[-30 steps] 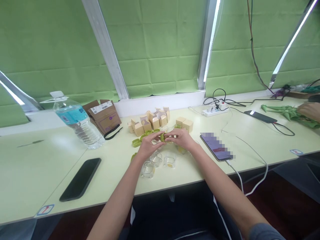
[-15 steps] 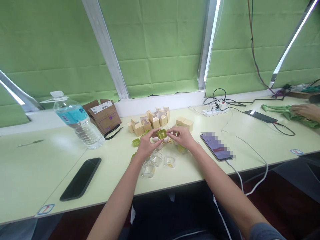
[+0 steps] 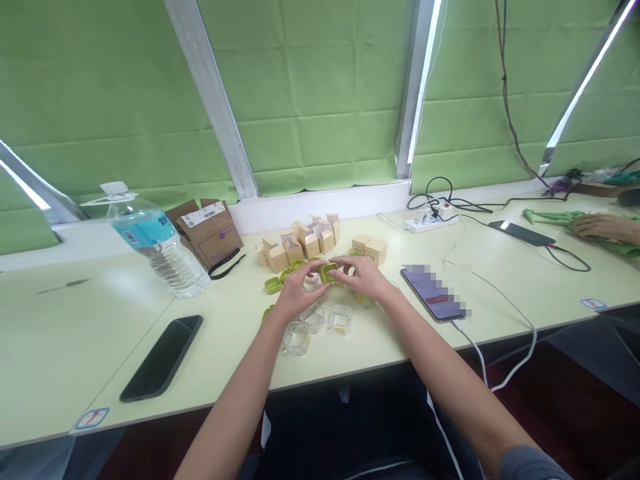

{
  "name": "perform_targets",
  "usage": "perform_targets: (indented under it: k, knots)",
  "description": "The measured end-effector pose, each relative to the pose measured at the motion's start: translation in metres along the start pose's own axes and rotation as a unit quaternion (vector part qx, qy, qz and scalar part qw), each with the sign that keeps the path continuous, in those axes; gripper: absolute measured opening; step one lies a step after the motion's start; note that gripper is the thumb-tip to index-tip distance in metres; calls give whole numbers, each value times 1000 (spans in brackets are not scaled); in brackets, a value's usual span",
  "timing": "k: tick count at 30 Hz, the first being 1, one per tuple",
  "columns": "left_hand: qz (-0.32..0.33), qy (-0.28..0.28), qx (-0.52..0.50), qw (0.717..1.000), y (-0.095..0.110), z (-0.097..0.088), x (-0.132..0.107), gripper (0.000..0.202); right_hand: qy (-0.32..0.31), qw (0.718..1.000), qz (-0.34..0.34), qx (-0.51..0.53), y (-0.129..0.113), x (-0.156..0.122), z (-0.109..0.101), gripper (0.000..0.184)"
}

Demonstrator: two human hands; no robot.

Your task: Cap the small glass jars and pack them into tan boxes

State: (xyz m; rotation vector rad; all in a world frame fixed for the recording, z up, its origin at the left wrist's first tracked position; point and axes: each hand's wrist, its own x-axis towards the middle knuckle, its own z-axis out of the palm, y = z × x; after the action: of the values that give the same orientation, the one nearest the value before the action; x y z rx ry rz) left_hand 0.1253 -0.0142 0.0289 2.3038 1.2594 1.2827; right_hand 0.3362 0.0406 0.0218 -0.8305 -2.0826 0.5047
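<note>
Between my two hands is a small green square plastic piece, hollow like a lid or shallow cup. My left hand grips its left side with thumb and fingers. From the right, the fingers of my right hand are closed on it too. More green pieces lie on the table just beyond my left hand. In front of my hands stand several clear plastic cups. Small pale items lie partly hidden behind my fingers.
Opened small yellow boxes stand behind my hands, with closed yellow boxes to their right. A water bottle, a cardboard box and a black phone are leftward. Rightward lie a charging phone, a power strip and another person's hand.
Both hands have shifted slightly right and closer with the green piece, which is turned to a different angle. At the far right, the other person's hand has moved a little left.
</note>
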Motion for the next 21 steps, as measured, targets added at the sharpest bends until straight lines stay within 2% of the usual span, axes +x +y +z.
perform_targets:
  k: [4, 21]
  knots:
    - [8, -7, -2, 1000, 2, -1, 0, 43, -24, 1000, -11, 13, -2, 0, -1, 29]
    - [29, -9, 2, 1000, -1, 0, -2, 44, -12, 1000, -5, 26, 4, 1, 2, 29]
